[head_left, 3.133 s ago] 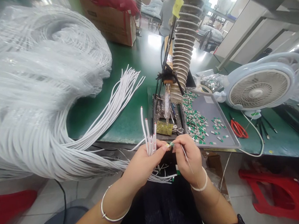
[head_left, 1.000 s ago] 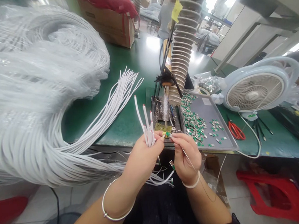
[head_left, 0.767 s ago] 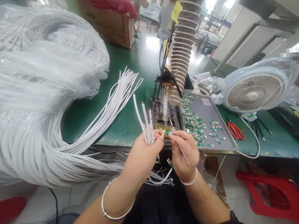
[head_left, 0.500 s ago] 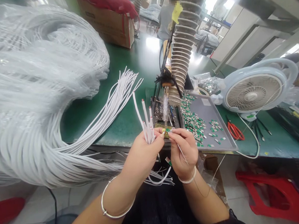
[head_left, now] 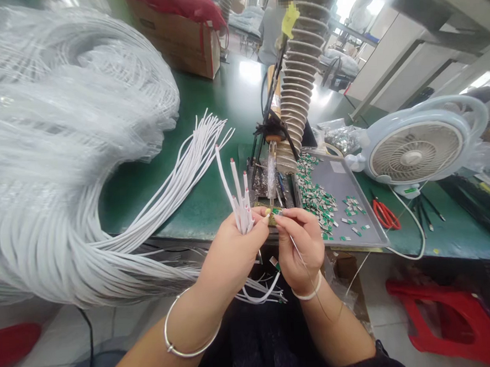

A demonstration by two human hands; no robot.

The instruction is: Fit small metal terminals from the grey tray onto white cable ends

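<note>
The left hand (head_left: 233,256) is closed around a bundle of smooth, red-tipped white cables (head_left: 240,206). The right hand (head_left: 301,252) pinches a tiny green-and-metal terminal (head_left: 275,210), its shape hard to make out, just above the green bench (head_left: 154,200).

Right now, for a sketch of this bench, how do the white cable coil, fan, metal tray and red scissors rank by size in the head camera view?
1. White cable coil
2. Fan and metal tray: too alike to rank
3. Red scissors
</note>
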